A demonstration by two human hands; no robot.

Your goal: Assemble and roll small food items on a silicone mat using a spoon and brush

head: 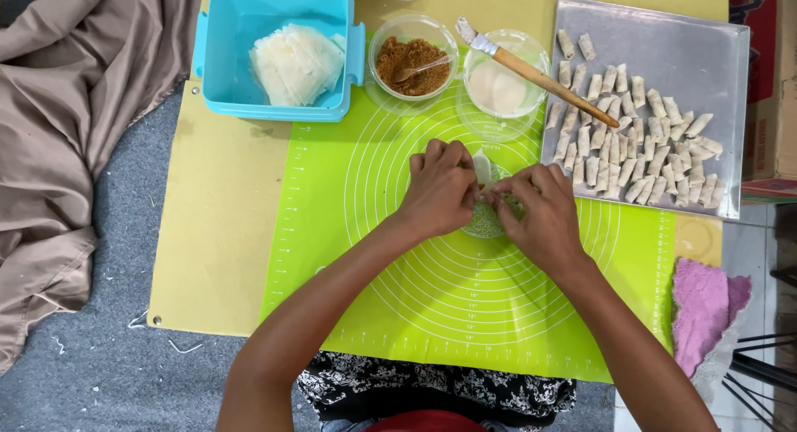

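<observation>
1. Your left hand (442, 190) lay knuckles up over the middle of the green silicone mat (365, 233), fingers curled down and inward, the forearm coming in from the lower left.
2. Your right hand (540, 209) mirrored it from the lower right – fingers bent, fingertips meeting those of the left hand.
3. Both hands were closed in a pinch on a thin, pale, translucent wrapper (484, 201); it lay on the mat between and partly beneath your fingers, one white edge sticking up above them. How far it was folded could not be told.
4. The mat was glossy and flat, printed with white concentric circles and ruler marks, and sat on a matte tan board (217, 233).
5. Above your left hand stood a turquoise plastic tub (217, 67) holding a stack of pale, papery wrapper sheets (297, 63).
6. Beside the tub, a clear round cup held a coarse brown crumbly filling (411, 65) with a spoon in it.
7. Next to that, another clear cup held a whitish paste (496, 90) – a wooden-handled brush (535, 72) rested across its rim.
8. To the right, a dull metal tray (714, 50) carried many small, pale, cylindrical rolls (635, 141) lying close together.
</observation>
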